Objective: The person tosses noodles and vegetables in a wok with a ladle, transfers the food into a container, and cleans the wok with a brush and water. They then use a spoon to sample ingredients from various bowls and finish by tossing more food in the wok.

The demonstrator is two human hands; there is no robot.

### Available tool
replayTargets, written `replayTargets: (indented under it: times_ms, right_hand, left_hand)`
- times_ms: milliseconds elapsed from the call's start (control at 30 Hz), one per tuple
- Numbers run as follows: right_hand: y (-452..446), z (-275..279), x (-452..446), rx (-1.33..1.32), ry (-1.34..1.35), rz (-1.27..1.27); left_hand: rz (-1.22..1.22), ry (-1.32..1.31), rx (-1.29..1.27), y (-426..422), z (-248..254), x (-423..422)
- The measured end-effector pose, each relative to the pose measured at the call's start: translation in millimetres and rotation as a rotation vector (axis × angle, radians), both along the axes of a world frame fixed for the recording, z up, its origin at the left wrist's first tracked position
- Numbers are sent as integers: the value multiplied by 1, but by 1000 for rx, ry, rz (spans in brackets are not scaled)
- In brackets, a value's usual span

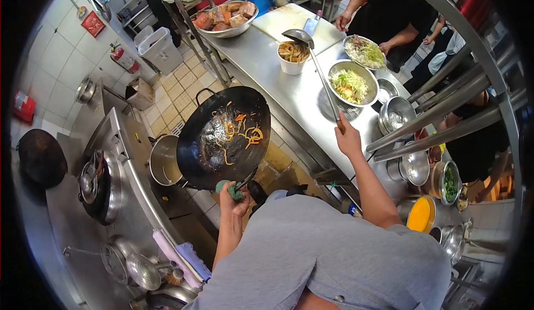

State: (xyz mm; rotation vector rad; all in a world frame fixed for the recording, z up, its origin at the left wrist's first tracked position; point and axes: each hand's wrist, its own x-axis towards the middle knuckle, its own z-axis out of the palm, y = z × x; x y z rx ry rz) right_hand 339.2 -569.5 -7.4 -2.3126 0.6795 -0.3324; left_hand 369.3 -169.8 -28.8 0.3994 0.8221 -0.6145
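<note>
My left hand (231, 198) is closed around a green cloth (237, 192) wrapped on the handle of a black wok (222, 165). A few brown noodles and orange bits cling inside the tilted wok. With my right hand (348, 136) I grip the long handle of a ladle (325, 82). The ladle's bowl hangs over the rim of a white tub (291, 66) filled with noodles on the steel counter (267, 59); whether it touches the noodles I cannot tell. Just beside the ladle sits a metal bowl (364, 75) of shredded vegetables.
A co-worker's hands (405, 36) are near another salad bowl (361, 54). Meat fills a large bowl (245, 25) at the counter's far end. A pot (165, 162) stands behind the wok, the stove (133, 198) lies left, and metal rails (439, 123) cross the right side.
</note>
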Motion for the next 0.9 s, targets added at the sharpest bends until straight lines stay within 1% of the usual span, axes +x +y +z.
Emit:
replayTargets:
  times_ms: [67,100,167,233,300,367,400,433,467,500,533,567,600,633,667,700,733,800,833,900]
  right_hand:
    - [7,10,1,34,-30,-24]
    - [10,14,1,28,-17,-36]
    - [13,20,3,-18,2,-52]
    - [20,24,7,-49,44,-91]
    - [29,28,6,-128,-11,-94]
    - [49,47,7,-125,42,-101]
    - [64,54,5,-91,1,-89]
    - [81,64,5,-53,-42,-70]
    - [102,78,3,16,16,-56]
    - [129,50,-7,113,-130,35]
    - [159,67,-10,480,-9,-7]
    - [184,48,-12,436,-55,58]
    - [192,3,-22,439,-116,170]
    - [195,-48,-31,352,-110,273]
    - [207,-55,-35,387,-34,308]
    - [211,-63,-34,122,-45,394]
    - [216,-50,-30,177,-18,389]
    - [223,-12,-13,284,63,357]
    - [226,10,-4,338,130,317]
    - [221,24,30,287,150,334]
  left_hand:
    - [-25,69,-76,13,-13,11]
    - [-36,83,-81,17,-10,14]
    - [-52,15,-37,24,-4,26]
    - [-85,41,-32,37,-10,42]
    - [-110,73,-23,51,-22,59]
    - [-124,-1,-45,59,-35,77]
    - [-114,-20,-14,56,-26,86]
    - [-104,-17,-55,58,-39,99]
    - [-136,-51,-80,58,-49,112]
    - [-121,28,-78,47,-2,127]
    - [-77,-27,29,47,-35,142]
    - [-57,-37,-31,48,-57,157]
    - [-59,26,-19,43,-45,167]
    - [-73,13,2,38,-28,173]
    - [-59,53,-35,37,-20,181]
    - [-50,91,-77,35,-16,186]
    - [-33,83,-81,32,-16,188]
    - [-75,-116,73,35,-20,190]
    - [-72,-109,78,39,-27,185]
    - [-88,-222,70,43,-36,183]
